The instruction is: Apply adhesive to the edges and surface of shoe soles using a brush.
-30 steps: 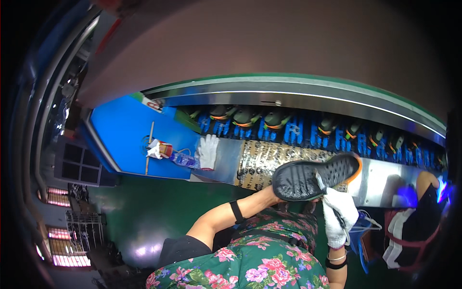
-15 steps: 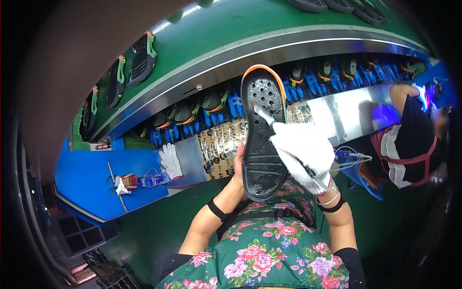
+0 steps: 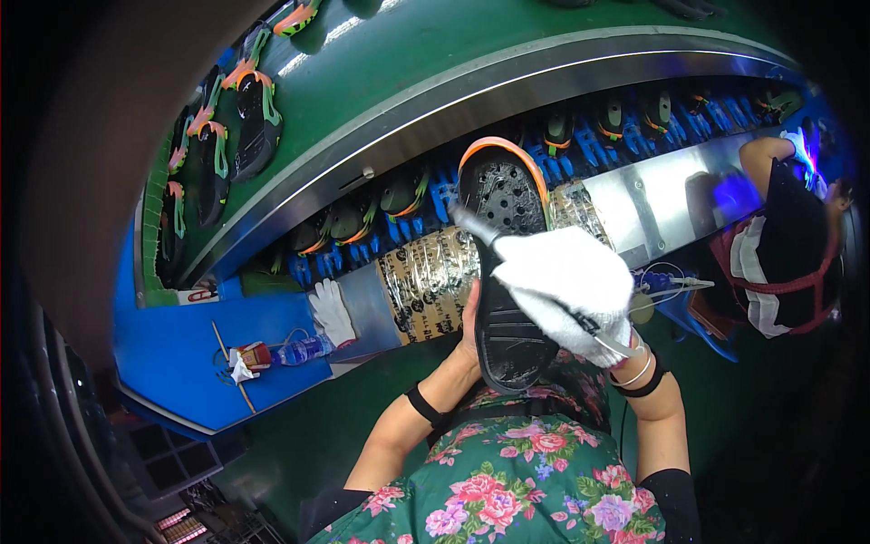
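A black shoe sole with an orange rim and a cluster of round holes is held up in front of my chest, its underside facing me. My bare left hand grips its left edge, and most of those fingers are hidden behind it. My right hand, in a white glove, closes round a brush that has a thin tube running back along the hand. The brush tip is at the left edge of the sole, beside the holes; whether it touches is unclear. Wet, shiny patches show on the sole.
A metal ledge with brown-patterned covering runs below a row of shoes on blue holders. More shoes lie on the green belt. A white glove and a bottle rest at left. A co-worker sits at right.
The brush has moved from among the holes to the sole's left edge. The sole sits slightly lower and further right in view. More orange-trimmed shoes show on the belt at upper left.
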Demonstrator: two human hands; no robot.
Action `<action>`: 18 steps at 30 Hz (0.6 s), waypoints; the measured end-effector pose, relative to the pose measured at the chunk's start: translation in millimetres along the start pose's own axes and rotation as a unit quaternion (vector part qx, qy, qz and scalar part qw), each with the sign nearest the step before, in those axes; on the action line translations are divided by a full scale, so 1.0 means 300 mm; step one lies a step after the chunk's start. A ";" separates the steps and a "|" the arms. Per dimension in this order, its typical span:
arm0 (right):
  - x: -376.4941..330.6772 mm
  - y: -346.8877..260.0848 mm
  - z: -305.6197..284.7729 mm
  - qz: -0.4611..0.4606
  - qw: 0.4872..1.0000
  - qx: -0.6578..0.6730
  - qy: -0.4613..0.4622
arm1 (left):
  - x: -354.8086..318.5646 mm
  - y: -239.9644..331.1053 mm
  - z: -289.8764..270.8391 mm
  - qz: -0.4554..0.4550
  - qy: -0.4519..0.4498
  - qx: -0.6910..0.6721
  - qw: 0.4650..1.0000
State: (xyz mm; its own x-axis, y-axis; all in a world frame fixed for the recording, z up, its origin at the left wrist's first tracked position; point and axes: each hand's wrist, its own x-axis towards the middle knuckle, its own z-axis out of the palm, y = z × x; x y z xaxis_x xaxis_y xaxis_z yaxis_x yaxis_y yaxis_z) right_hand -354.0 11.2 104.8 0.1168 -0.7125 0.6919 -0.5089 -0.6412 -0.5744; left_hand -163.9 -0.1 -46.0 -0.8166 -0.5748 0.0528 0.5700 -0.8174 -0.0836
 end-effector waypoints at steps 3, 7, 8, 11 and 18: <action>0.011 -0.005 -0.017 0.008 0.994 -0.104 0.011 | 0.000 0.004 -0.015 0.008 0.022 0.048 0.999; -0.019 -0.016 0.028 -0.002 0.995 -0.098 -0.028 | -0.003 0.019 -0.022 0.006 0.022 0.050 0.999; -0.015 -0.020 0.019 -0.001 0.995 -0.097 -0.026 | -0.003 0.016 -0.023 0.006 0.024 0.050 0.998; -0.019 0.008 0.022 0.021 0.999 -0.003 0.047 | 0.002 0.033 -0.021 0.011 0.018 0.019 1.000; -0.063 -0.007 0.056 0.002 0.996 -0.088 -0.012 | 0.033 0.073 0.026 0.027 0.124 0.251 0.960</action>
State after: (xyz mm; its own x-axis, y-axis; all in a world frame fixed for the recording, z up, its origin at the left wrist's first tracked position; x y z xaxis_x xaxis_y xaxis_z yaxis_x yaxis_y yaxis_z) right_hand -340.8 21.2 85.5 0.1338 -0.7224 0.6785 -0.6510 -0.5803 -0.4894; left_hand -158.9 -24.0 -39.4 -0.7457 -0.6411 -0.1813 0.5337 -0.7377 0.4135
